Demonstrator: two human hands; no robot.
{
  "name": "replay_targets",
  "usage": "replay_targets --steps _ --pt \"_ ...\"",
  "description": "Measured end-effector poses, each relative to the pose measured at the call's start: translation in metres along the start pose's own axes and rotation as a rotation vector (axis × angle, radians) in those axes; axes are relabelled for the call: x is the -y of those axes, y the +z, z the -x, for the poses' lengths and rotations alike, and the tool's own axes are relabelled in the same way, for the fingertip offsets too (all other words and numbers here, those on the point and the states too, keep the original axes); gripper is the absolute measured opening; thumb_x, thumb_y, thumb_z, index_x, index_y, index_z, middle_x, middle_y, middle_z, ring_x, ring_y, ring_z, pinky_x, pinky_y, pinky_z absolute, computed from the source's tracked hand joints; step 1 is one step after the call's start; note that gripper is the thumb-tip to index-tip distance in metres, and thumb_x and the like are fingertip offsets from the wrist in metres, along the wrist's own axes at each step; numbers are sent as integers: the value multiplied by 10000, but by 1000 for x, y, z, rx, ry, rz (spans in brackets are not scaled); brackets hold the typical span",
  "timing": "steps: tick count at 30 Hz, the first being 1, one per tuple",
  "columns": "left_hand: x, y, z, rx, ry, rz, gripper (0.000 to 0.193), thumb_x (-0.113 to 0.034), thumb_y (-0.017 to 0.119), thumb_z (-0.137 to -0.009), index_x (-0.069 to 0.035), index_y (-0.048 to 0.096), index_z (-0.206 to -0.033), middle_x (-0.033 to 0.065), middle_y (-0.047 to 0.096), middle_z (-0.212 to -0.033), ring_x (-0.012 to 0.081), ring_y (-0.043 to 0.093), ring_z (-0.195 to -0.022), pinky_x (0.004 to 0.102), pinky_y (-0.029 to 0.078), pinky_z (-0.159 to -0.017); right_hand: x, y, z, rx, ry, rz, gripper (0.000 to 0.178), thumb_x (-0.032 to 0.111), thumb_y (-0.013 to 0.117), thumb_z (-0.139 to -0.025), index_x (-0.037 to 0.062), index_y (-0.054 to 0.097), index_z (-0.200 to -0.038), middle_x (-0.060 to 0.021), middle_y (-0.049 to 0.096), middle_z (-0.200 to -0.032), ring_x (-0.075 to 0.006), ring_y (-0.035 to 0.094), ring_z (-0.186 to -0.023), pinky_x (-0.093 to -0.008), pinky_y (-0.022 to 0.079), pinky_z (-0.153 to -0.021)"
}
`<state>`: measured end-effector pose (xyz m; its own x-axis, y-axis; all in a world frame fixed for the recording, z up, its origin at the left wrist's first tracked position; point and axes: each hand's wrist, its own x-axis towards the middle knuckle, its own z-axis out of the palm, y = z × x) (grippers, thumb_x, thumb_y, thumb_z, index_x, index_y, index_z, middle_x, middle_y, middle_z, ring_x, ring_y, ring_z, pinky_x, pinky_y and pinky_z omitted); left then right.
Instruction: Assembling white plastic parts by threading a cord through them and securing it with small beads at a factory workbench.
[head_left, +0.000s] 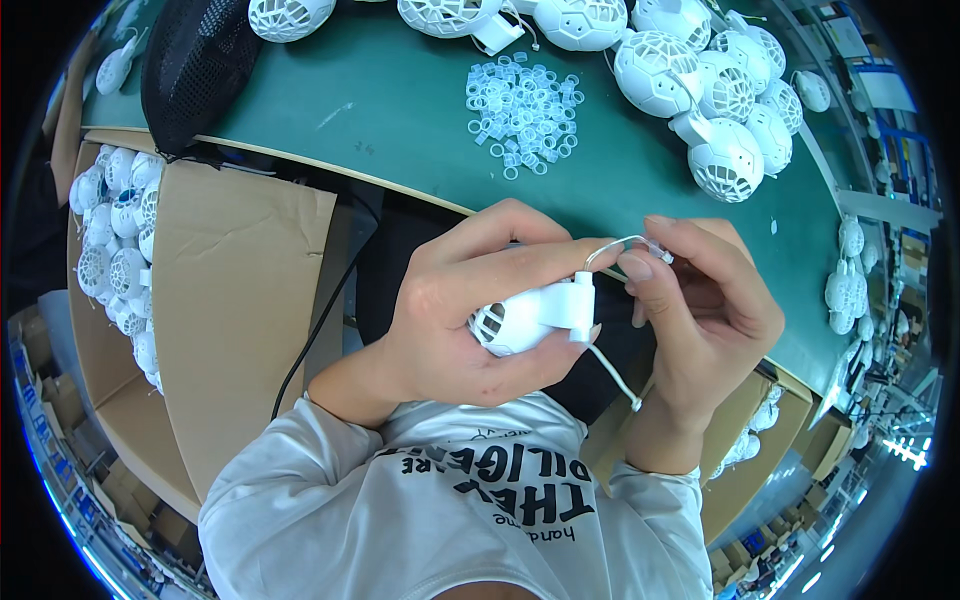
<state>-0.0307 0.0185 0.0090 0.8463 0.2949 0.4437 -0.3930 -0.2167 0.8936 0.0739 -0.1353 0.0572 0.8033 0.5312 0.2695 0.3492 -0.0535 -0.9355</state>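
My left hand [440,300] is wrapped round a white ball-shaped plastic housing [520,318] with lattice openings. A block-like neck on the housing points right. From its upper end a thin white cord [602,248] arches over to my right hand [715,310], whose thumb and forefinger pinch the cord's far end. At those fingertips sits a small clear plastic piece [660,253]; whether it is threaded on the cord I cannot tell. A second cord end [622,385] with a small knob hangs free from the neck's lower side.
Small clear plastic rings [525,115] lie heaped on the green table [380,110]. Several similar white housings [725,160] cluster at the back right. A black mesh bag [195,70] is at the back left. Below it, a cardboard box [240,290] holds many housings; another box [770,450] stands lower right.
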Motion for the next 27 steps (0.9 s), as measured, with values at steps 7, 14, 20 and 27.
replay_targets --steps 7,14,20,27 --pt "7 5 4 90 -171 425 402 -73 768 -750 56 691 -1123 191 659 -1031 240 662 -881 343 573 -762 6 -17 -6 144 -71 61 267 -48 759 -813 -59 722 -1077 -93 627 -908 -84 529 -656 -186 353 -532" --pt "18 17 13 44 -342 1043 358 -30 725 -830 29 644 -1173 160 695 -1055 216 694 -928 316 551 -819 12 -17 -8 213 148 -213 278 31 777 -789 -20 748 -1061 -75 584 -900 -120 473 -805 -211 338 -661" --pt "10 17 8 39 -490 1240 353 -79 718 -870 34 602 -1183 163 673 -1110 216 682 -986 329 553 -847 12 -18 -10 211 0 -84 302 78 781 -827 -16 728 -1109 -92 583 -900 -124 492 -761 -220 352 -626" --pt "0 14 3 7 -662 1191 484 -261 739 -866 57 584 -1196 193 567 -1242 257 654 -1069 380 592 -851 10 -15 -9 199 -186 -80 293 168 755 -898 -22 697 -1113 -139 585 -888 -123 510 -619 -202 349 -464"
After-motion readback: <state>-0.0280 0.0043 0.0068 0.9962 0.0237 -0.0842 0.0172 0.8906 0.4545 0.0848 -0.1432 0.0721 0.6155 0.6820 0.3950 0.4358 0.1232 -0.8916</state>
